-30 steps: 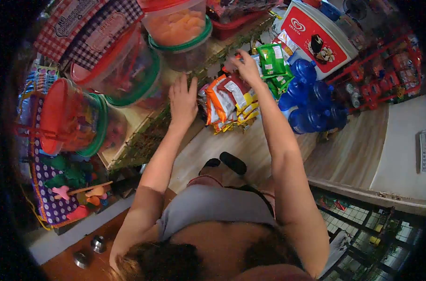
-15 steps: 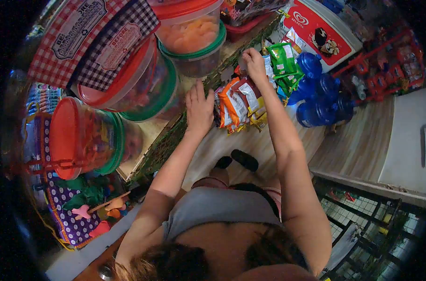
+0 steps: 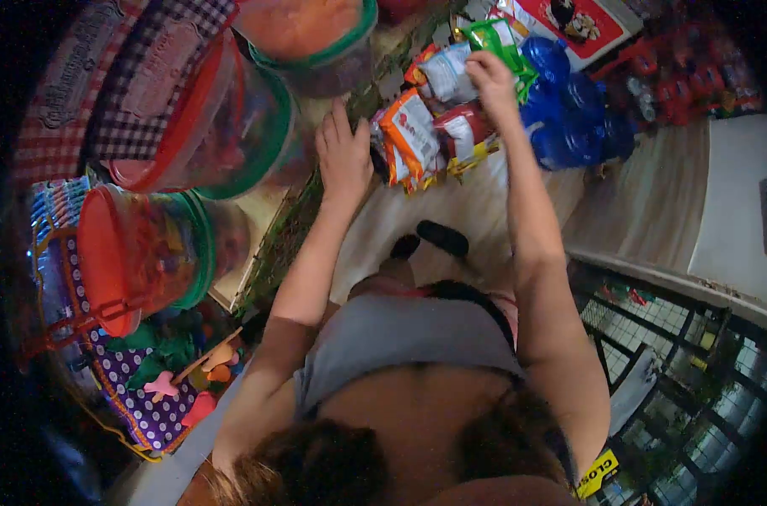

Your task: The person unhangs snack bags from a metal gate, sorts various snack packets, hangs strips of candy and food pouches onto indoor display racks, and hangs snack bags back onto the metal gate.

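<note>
A silver packet is seen tilted among other packets beside the counter's edge, below the green packets and above an orange packet. Its right edge is met by the fingertips of the right hand, whose fingers are bent in against the thumb; the packet appears to be pinched there, though the exact grip is partly hidden. A maroon packet is placed just below it, with yellow packets showing underneath. The left hand is held open, fingers stretched out and slightly spread, at the edge of the counter, just beside the orange packet; what lies under its palm cannot be told.

On the counter, lidded tubs are lined up to the left: one with orange contents, a larger one partly covered by checked cloth, and a red-lidded one. To the right of the packets, blue water jugs are grouped near a red and white chest. Below, dark slippers are seen on the pale floor
</note>
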The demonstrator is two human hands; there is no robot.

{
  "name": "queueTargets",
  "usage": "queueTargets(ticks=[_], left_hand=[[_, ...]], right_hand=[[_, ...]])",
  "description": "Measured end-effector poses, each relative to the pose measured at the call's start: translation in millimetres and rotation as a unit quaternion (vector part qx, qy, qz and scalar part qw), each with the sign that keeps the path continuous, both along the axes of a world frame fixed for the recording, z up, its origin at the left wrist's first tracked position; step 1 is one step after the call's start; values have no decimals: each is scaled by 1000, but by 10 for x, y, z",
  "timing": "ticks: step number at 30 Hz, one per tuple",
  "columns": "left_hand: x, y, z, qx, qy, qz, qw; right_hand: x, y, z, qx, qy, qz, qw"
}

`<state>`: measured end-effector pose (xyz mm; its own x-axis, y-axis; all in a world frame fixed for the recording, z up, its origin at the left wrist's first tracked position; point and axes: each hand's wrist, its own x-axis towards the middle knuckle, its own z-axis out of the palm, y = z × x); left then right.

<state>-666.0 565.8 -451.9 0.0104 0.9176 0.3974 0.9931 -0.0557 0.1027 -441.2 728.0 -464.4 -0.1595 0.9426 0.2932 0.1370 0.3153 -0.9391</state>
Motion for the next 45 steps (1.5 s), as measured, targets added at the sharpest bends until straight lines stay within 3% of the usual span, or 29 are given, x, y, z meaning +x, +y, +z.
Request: queueTargets(ticks=[4, 6, 12, 21, 25, 31, 37, 41, 43, 45], left_hand=[[-76, -6, -161, -15, 17, -1, 1000], [-56, -4, -120, -10, 20, -7, 1000], [-24, 7, -107, -9, 19, 2, 1000], [21, 62, -109, -6, 42, 5, 999], [-37, 25, -124, 4, 51, -2, 999], [-189, -4, -257, 20, 49, -11, 999], [-136, -2, -182, -36, 58, 15, 998], [-78, 26, -167, 50, -30, -12, 998], [67, 42, -147, 132, -93, -22, 987], [217, 121, -214, 163, -153, -98, 970]], right_hand=[[908, -527, -31, -53, 52, -24, 997], [1264, -766, -24, -100, 146, -10, 984], [1756, -1277, 232, -76, 255, 18, 964], [2147, -1679, 336, -61, 252, -62, 964], [2196, -1869, 526, 9, 288, -46, 956], [2262, -1998, 739, 23, 266, -45, 963], [2389, -2165, 809, 12, 236, -81, 968], [2374, -2397, 1010, 34, 217, -167, 961], [2560, -2460, 1037, -13, 153, -190, 970], [2532, -2500, 1065, -22, 159, -257, 953]])
